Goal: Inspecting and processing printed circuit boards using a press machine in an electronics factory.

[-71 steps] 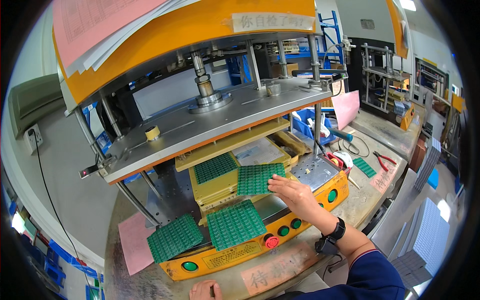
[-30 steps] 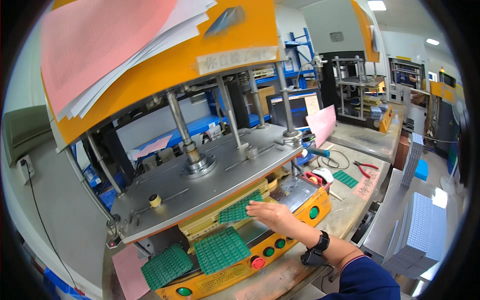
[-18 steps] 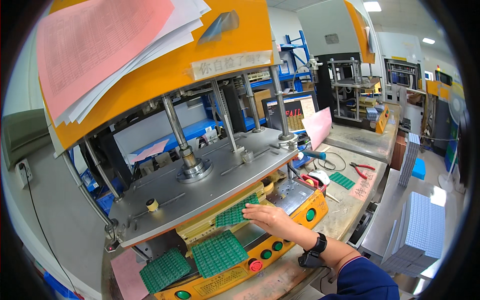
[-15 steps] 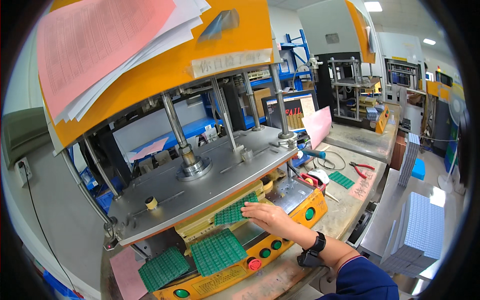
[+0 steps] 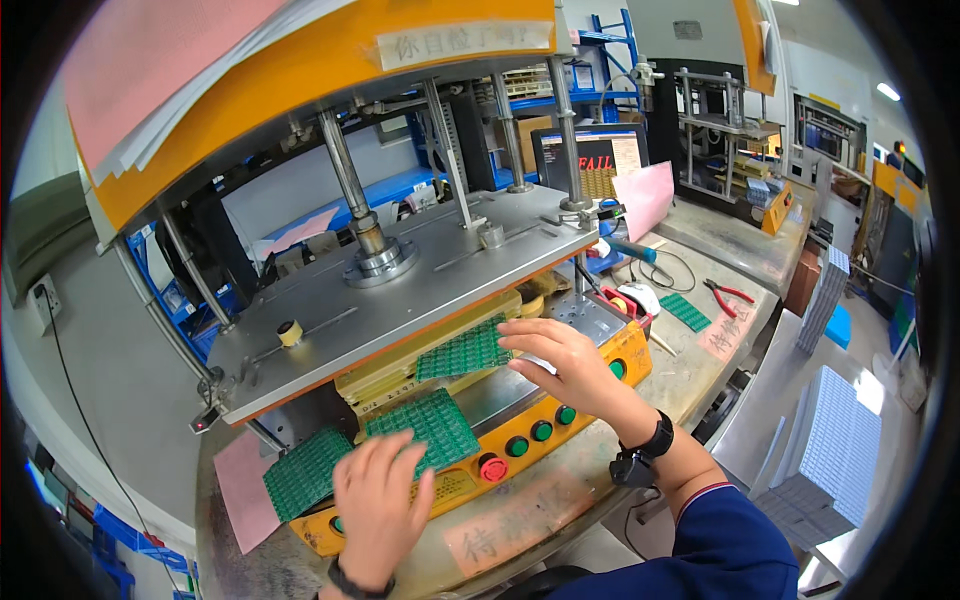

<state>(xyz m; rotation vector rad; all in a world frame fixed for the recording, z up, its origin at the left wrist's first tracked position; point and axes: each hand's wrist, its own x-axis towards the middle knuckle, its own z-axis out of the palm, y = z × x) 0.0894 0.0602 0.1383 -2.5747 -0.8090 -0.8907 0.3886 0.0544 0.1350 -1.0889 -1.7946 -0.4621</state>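
A green circuit board panel (image 5: 465,349) lies on the yellow fixture (image 5: 378,384) under the press's raised metal plate. My right hand (image 5: 572,368) is at its right edge, fingers stretched out and thumb apart, fingertips touching or just over the board. A second green panel (image 5: 432,425) rests in front of the fixture, on the machine's front ledge. My left hand (image 5: 380,505), slightly blurred, is over its near left corner with fingers spread; whether it touches the panel I cannot tell. Farther left, a third green panel (image 5: 305,474) lies tilted beside a pink sheet (image 5: 238,490).
Green buttons and a red stop button (image 5: 492,467) line the orange front panel. Steel columns (image 5: 345,170) hold the plate. To the right lie red pliers (image 5: 727,297), a small green board (image 5: 685,312) and a screwdriver (image 5: 634,250). Stacked pale panels (image 5: 825,450) stand farther right; a monitor (image 5: 598,165) stands behind.
My left hand has come into view from below, reaching the middle panel. My right hand's thumb has spread from its fingers at the fixture board. The view has shifted slightly.
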